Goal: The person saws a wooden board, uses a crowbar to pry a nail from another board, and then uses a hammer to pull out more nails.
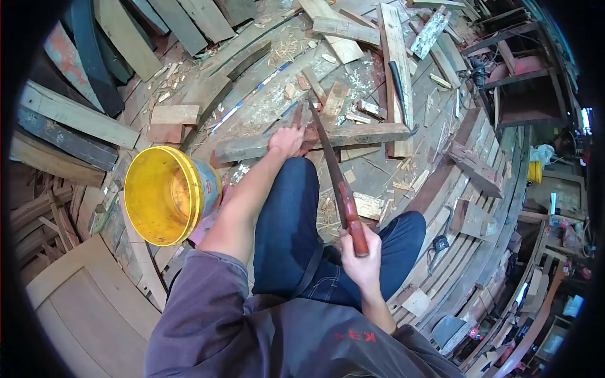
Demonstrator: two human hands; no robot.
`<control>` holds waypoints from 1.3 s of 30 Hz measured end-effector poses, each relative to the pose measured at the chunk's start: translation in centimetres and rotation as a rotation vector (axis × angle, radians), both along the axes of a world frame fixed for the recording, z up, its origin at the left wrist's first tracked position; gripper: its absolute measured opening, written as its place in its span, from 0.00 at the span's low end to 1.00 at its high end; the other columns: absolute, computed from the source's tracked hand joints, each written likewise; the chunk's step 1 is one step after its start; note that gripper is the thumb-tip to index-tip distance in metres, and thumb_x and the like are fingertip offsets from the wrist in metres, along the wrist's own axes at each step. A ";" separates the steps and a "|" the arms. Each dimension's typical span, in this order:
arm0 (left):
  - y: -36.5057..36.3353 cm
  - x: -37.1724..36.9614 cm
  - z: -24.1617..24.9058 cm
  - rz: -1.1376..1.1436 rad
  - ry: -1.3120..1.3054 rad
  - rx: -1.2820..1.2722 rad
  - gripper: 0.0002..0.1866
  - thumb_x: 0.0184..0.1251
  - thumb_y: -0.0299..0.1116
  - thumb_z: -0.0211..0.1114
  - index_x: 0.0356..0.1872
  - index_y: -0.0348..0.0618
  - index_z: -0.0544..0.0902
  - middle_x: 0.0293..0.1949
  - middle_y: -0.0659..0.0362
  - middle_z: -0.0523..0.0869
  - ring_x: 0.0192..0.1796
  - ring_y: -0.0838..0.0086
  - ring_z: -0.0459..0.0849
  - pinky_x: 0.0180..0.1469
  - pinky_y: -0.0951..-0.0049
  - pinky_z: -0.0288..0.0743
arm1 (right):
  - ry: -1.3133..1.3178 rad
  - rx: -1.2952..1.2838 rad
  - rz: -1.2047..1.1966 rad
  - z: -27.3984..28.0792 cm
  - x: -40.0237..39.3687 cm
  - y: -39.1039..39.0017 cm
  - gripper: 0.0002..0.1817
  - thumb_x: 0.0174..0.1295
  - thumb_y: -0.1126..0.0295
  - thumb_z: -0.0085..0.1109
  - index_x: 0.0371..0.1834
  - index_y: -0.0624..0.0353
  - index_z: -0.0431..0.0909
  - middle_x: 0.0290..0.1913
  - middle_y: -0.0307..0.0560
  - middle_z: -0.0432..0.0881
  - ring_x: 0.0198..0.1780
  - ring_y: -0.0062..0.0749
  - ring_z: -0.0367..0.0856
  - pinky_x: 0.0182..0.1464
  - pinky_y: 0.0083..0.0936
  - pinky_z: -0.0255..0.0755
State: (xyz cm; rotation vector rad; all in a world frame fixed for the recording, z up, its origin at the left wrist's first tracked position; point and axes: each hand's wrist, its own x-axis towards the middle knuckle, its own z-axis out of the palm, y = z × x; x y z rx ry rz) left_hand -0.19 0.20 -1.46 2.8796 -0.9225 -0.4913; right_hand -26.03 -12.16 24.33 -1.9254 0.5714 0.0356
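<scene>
My right hand [362,259] is wrapped round the reddish-brown wooden handle [354,223] of a handsaw. Its long dark blade [326,148] points away from me, crossing over a timber beam [372,133] that lies sideways in front of my knees. On the beam, left of the blade, my left hand [288,142] presses down with bent fingers. A narrow reddish-brown piece of wood [297,116] pokes out beyond these fingers, and the hand hides part of it. My bent legs [287,220] are close up to the beam.
A yellow bucket [157,195] lies tilted at my left. Beyond the beam are a hammer [399,91], a blue-and-white strip [252,94], offcuts and shavings. A tape measure [440,243] sits on slatted boards to the right. Curved timbers [75,116] stand at the left.
</scene>
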 end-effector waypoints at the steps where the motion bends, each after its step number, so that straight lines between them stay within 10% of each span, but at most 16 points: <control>1: 0.2 0.0 0.5 -0.004 0.028 -0.003 0.39 0.54 0.58 0.72 0.58 0.39 0.74 0.44 0.46 0.87 0.46 0.53 0.88 0.48 0.56 0.81 | 0.009 0.043 -0.005 -0.2 -0.4 -0.3 0.04 0.57 0.76 0.58 0.29 0.67 0.76 0.17 0.50 0.71 0.18 0.28 0.70 0.26 0.29 0.67; 13: 0.2 -0.3 -0.5 -0.031 -0.014 -0.023 0.39 0.55 0.55 0.72 0.60 0.36 0.72 0.46 0.44 0.86 0.49 0.53 0.87 0.51 0.55 0.80 | -0.017 -0.101 0.092 -1.4 2.4 0.3 0.07 0.57 0.74 0.57 0.27 0.66 0.73 0.19 0.57 0.74 0.20 0.47 0.77 0.28 0.37 0.71; 23: 0.0 -0.4 1.3 -0.010 0.055 -0.042 0.34 0.54 0.49 0.74 0.57 0.37 0.75 0.51 0.42 0.83 0.47 0.49 0.87 0.48 0.55 0.83 | -0.026 -0.125 0.136 -2.3 2.4 -0.5 0.05 0.58 0.75 0.58 0.29 0.67 0.74 0.19 0.54 0.74 0.22 0.42 0.80 0.30 0.33 0.72; 26: 0.0 -0.4 0.4 -0.004 0.030 -0.061 0.37 0.52 0.51 0.75 0.57 0.36 0.74 0.52 0.42 0.83 0.47 0.49 0.87 0.48 0.55 0.83 | -0.115 -0.127 0.132 -2.7 3.1 -0.6 0.07 0.61 0.74 0.58 0.29 0.67 0.75 0.18 0.42 0.70 0.21 0.23 0.70 0.26 0.25 0.64; 33: 0.1 -0.2 0.8 -0.013 0.029 -0.056 0.37 0.52 0.52 0.75 0.56 0.36 0.74 0.50 0.43 0.83 0.46 0.49 0.87 0.47 0.55 0.83 | -0.108 -0.130 0.152 -1.6 0.1 -0.2 0.06 0.60 0.75 0.57 0.29 0.66 0.75 0.18 0.44 0.71 0.21 0.25 0.70 0.27 0.27 0.66; 34: 0.1 -0.3 0.8 -0.016 0.043 -0.056 0.37 0.52 0.52 0.75 0.56 0.37 0.74 0.50 0.43 0.83 0.46 0.49 0.87 0.46 0.55 0.83 | -0.167 -0.149 0.135 -2.1 1.3 0.0 0.07 0.60 0.74 0.58 0.29 0.66 0.74 0.18 0.45 0.71 0.20 0.27 0.69 0.27 0.28 0.65; 35: 0.1 -0.2 0.8 -0.017 0.053 -0.056 0.37 0.52 0.52 0.75 0.56 0.37 0.75 0.50 0.43 0.83 0.46 0.49 0.88 0.46 0.54 0.83 | -0.011 -0.082 0.089 -2.6 2.5 -0.1 0.06 0.56 0.75 0.55 0.26 0.67 0.73 0.19 0.58 0.73 0.23 0.52 0.78 0.29 0.39 0.70; 39: 0.1 -0.1 1.1 -0.028 0.042 -0.037 0.35 0.54 0.51 0.74 0.57 0.37 0.74 0.49 0.44 0.84 0.45 0.49 0.88 0.47 0.54 0.83 | -0.080 -0.072 0.104 -3.0 2.9 -0.8 0.07 0.57 0.74 0.56 0.26 0.67 0.73 0.19 0.56 0.73 0.22 0.45 0.78 0.29 0.35 0.70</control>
